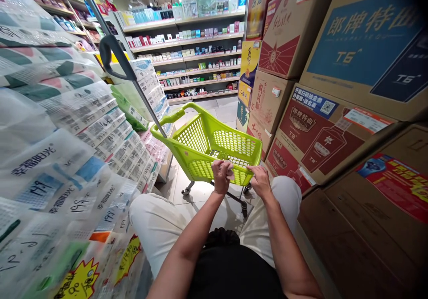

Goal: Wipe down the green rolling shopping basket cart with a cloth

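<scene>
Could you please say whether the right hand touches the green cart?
Touching: the head view shows the right hand resting on the green cart's rim.

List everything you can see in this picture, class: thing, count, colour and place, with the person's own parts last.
cart: one, lime green, centre
pole: one, grey, rising from the cart's far left
wheels: at least three, dark, beneath the cart
pale scrap: one, pinkish white, in the left hand
wrapped packs: many, mostly white, stacked left
burst labels: two, yellow, bottom left
boxes: many, mainly brown and red, stacked right
shelves: several, pale, background
floor tiles: several, pale, around the cart
trousers: one pair, white, lower middle
top: one, black, bottom centre
left hand: one, bare, cart's near edge
right hand: one, bare, touching cart's rim
</scene>
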Motion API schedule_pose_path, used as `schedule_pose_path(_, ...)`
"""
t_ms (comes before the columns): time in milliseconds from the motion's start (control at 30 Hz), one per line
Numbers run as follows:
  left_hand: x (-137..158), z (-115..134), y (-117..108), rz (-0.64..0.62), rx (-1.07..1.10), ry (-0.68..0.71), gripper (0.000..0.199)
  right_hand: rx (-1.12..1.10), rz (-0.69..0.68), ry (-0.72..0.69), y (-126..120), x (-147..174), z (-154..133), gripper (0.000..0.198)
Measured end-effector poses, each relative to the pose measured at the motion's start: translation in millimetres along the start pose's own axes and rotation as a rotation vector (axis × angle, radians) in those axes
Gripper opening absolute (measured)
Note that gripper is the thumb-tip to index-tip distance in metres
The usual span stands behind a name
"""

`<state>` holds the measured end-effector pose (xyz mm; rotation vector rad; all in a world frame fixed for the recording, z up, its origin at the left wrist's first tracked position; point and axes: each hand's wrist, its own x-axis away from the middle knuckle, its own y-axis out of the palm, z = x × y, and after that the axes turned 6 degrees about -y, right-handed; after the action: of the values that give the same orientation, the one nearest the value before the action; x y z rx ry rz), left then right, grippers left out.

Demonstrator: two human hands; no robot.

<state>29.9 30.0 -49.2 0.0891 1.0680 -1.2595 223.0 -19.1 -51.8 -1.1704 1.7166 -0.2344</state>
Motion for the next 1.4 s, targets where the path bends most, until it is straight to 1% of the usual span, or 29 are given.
schedule_pose_path(67,5,-5,2,-0.037,-0.014,0.044,0.031,0.010,-0.025,-0.012,11,-1,-3,0.055)
schedule_pose_path(133,16,-13,3,-0.093,-0.023,0.092,0.026,0.023,-0.020,-0.004,22,-1,-6,0.056)
schedule_pose_path(200,25,-24,-1,-0.079,-0.033,0.068,0.022,0.037,0.007,0.006,30,0,-6,0.055)
schedule_pose_path(267,22,-32,-9,0.035,-0.048,-0.010,0.023,0.049,0.029,0.007,36,1,-5,0.051)
schedule_pose_path(333,7,-36,-18,0.179,-0.063,-0.079,0.025,0.062,0.052,0.015,40,1,-3,0.048)
schedule_pose_path(367,-2,-35,-22,0.214,-0.066,-0.091,0.026,0.067,0.064,0.023,42,1,-2,0.046)
schedule_pose_path(400,-11,-34,-25,0.212,-0.064,-0.080,0.026,0.071,0.076,0.033,43,1,-2,0.044)
schedule_pose_path(467,-20,-30,-29,0.127,-0.054,-0.031,0.027,0.074,0.092,0.054,45,0,0,0.040)
schedule_pose_path(533,-17,-28,-29,0.043,-0.042,-0.001,0.028,0.066,0.096,0.064,45,-3,2,0.035)
schedule_pose_path(600,-11,-29,-30,0.022,-0.019,-0.009,0.028,0.054,0.099,0.053,45,-6,7,0.030)
schedule_pose_path(633,-10,-31,-31,0.047,-0.001,-0.031,0.027,0.047,0.103,0.045,45,-8,9,0.028)
schedule_pose_path(667,-12,-34,-33,0.100,0.017,-0.066,0.026,0.041,0.108,0.037,44,-10,12,0.027)
schedule_pose_path(733,-23,-41,-39,0.270,0.037,-0.171,0.027,0.032,0.119,0.031,43,-13,17,0.025)
schedule_pose_path(800,-40,-47,-47,0.438,0.030,-0.277,0.033,0.024,0.129,0.026,41,-15,21,0.025)
schedule_pose_path(833,-45,-50,-49,0.481,0.025,-0.304,0.035,0.022,0.133,0.020,41,-15,22,0.025)
schedule_pose_path(867,-48,-52,-50,0.484,0.026,-0.314,0.038,0.019,0.138,0.014,40,-15,23,0.025)
schedule_pose_path(933,-40,-55,-48,0.411,0.047,-0.334,0.043,0.017,0.148,0.004,40,-13,24,0.024)
schedule_pose_path(1033,-12,-57,-39,0.307,0.117,-0.462,0.048,0.014,0.154,0.002,39,-9,22,0.025)
schedule_pose_path(1100,0,-57,-36,0.328,0.133,-0.524,0.046,0.010,0.149,0.001,38,-8,23,0.025)
schedule_pose_path(1133,-1,-56,-36,0.358,0.127,-0.520,0.046,0.006,0.145,0.000,38,-8,24,0.024)
schedule_pose_path(1200,-14,-53,-40,0.454,0.103,-0.481,0.047,-0.006,0.134,0.005,36,-12,30,0.023)
schedule_pose_path(1267,-35,-51,-46,0.539,0.091,-0.463,0.047,-0.023,0.130,0.029,34,-18,39,0.022)
schedule_pose_path(1333,-52,-50,-49,0.546,0.088,-0.472,0.046,-0.042,0.133,0.068,33,-24,49,0.020)
schedule_pose_path(1400,-54,-52,-47,0.499,0.085,-0.479,0.043,-0.062,0.133,0.094,34,-30,58,0.018)
